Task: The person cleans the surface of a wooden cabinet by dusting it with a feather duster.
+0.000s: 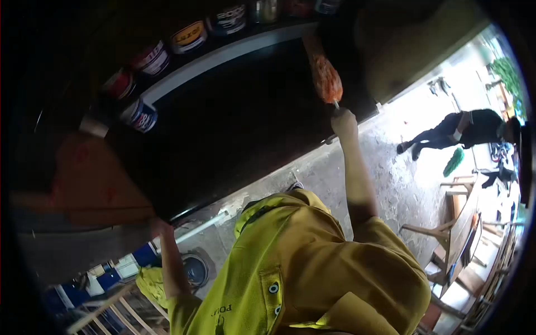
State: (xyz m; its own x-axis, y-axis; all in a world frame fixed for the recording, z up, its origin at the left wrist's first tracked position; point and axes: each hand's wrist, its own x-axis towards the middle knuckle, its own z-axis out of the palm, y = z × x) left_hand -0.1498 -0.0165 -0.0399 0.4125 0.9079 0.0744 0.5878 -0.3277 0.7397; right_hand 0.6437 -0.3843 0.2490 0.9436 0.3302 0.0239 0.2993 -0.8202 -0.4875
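Note:
My right hand [344, 124] is closed around the lower end of a short-handled tool. Its thin pale shaft leads to a bulb-shaped, mottled orange-and-white head [328, 81], and I cannot tell its kind. The head lies over the dark surface [240, 111], near that surface's right end. My left hand [161, 226] is at the lower left corner of the dark surface, beside a reddish-brown panel [103, 178]. Shadow and blur hide its fingers.
Several labelled cans, among them a yellow-labelled can [188, 37] and a blue can [139, 115], line the pale ledge [223, 54]. A person [469, 127] in dark clothes stands at the right. Wooden chairs [446, 231] stand lower right; a dark bucket [195, 270] is lower left.

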